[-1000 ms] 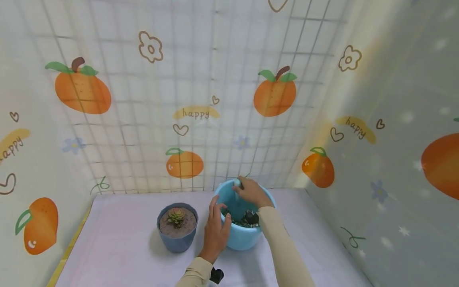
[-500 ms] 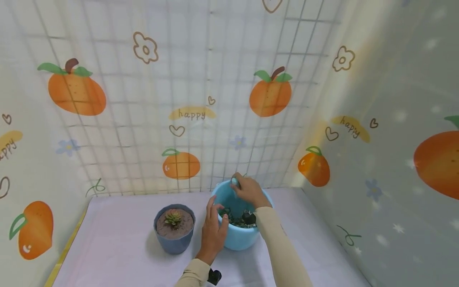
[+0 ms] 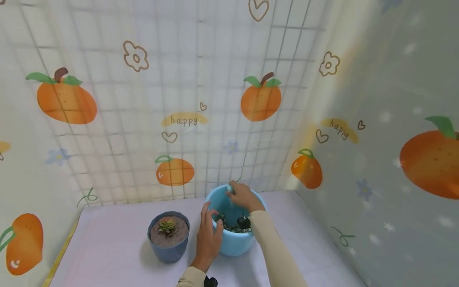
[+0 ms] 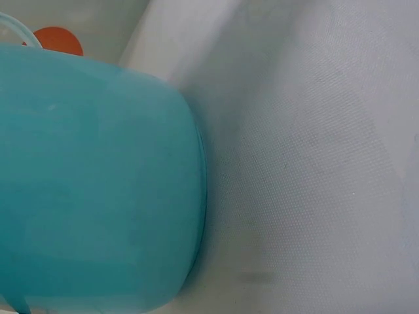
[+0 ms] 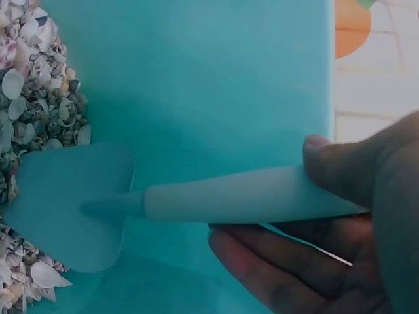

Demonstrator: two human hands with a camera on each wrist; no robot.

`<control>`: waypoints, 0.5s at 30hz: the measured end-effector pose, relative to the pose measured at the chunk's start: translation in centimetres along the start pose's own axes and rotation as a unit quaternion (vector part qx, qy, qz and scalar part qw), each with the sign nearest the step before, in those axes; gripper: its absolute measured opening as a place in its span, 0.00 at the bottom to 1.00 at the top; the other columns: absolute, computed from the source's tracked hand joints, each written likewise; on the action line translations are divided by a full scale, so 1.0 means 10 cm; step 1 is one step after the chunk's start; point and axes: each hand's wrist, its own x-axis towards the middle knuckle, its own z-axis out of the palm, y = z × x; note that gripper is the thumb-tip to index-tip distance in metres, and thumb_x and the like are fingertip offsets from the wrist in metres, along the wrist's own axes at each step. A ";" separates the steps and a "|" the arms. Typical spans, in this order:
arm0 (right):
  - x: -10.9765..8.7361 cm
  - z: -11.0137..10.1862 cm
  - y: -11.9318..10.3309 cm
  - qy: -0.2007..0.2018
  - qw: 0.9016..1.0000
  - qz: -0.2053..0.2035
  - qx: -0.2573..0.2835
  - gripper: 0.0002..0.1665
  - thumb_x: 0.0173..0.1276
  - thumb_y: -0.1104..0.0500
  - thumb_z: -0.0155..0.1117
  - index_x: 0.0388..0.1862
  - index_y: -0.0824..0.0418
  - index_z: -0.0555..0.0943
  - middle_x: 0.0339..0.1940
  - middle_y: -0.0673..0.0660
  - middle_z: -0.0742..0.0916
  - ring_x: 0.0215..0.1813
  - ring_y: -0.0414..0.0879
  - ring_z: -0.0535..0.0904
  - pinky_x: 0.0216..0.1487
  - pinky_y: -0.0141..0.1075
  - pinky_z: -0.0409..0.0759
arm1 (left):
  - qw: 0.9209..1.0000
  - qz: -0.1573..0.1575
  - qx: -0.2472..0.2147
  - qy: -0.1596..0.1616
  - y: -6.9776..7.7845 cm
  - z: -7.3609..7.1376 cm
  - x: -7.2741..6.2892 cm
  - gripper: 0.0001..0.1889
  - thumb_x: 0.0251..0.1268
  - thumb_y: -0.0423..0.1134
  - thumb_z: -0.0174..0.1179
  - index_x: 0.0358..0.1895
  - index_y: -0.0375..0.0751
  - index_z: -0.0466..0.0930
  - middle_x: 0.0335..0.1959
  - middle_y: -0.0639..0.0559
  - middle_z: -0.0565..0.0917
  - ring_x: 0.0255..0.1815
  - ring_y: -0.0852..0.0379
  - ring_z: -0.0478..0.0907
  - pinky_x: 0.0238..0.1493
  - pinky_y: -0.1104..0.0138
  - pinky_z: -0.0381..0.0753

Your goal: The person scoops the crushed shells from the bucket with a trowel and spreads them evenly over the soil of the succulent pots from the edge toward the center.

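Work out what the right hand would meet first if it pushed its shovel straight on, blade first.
Shells. The shovel in the right hand points at those in the bucket, and its tip seems to be among them; how deep is unclear.

Left hand (image 3: 209,237) upright, its fingers (image 3: 204,213) parted, right hand (image 3: 246,197) curled in a grip, forearms (image 3: 276,249) stretched forward

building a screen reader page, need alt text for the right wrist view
A right hand grips a small trowel by its handle inside a blue bucket, the blade down among small seashells at the left. Beyond the bucket's rim, part of an orange print shows at upper right.
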 end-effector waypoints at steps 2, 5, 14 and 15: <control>0.00 -0.01 -0.02 -0.005 1.000 0.005 0.003 0.09 0.80 0.58 0.62 0.50 0.62 0.77 0.34 0.55 0.82 0.37 0.52 0.79 0.41 0.52 0.79 | 1.000 -0.003 0.002 0.000 0.01 0.00 0.01 0.12 0.81 0.45 0.51 0.60 0.52 0.71 0.83 0.59 0.54 0.51 0.47 0.78 0.34 0.60 0.75; -0.01 0.02 -0.02 -0.017 1.000 0.011 -0.005 0.11 0.81 0.56 0.61 0.53 0.62 0.77 0.36 0.55 0.83 0.40 0.53 0.81 0.43 0.53 0.80 | 1.000 -0.007 0.007 0.003 0.01 -0.01 -0.01 0.11 0.80 0.44 0.52 0.59 0.52 0.71 0.83 0.58 0.55 0.51 0.47 0.78 0.33 0.60 0.76; 0.00 0.05 0.01 -0.017 0.999 0.037 -0.013 0.18 0.81 0.52 0.62 0.60 0.62 0.77 0.42 0.57 0.85 0.47 0.56 0.83 0.47 0.54 0.80 | 1.000 -0.001 -0.002 -0.002 -0.01 -0.01 0.02 0.11 0.82 0.47 0.50 0.59 0.53 0.71 0.83 0.57 0.55 0.52 0.45 0.79 0.35 0.58 0.76; -0.01 0.04 0.01 -0.018 0.999 0.039 -0.013 0.17 0.81 0.52 0.62 0.60 0.62 0.78 0.42 0.57 0.84 0.46 0.55 0.82 0.46 0.54 0.79 | 1.000 -0.002 -0.005 -0.005 -0.01 -0.01 0.02 0.11 0.82 0.47 0.50 0.59 0.53 0.71 0.83 0.56 0.55 0.52 0.45 0.79 0.35 0.59 0.76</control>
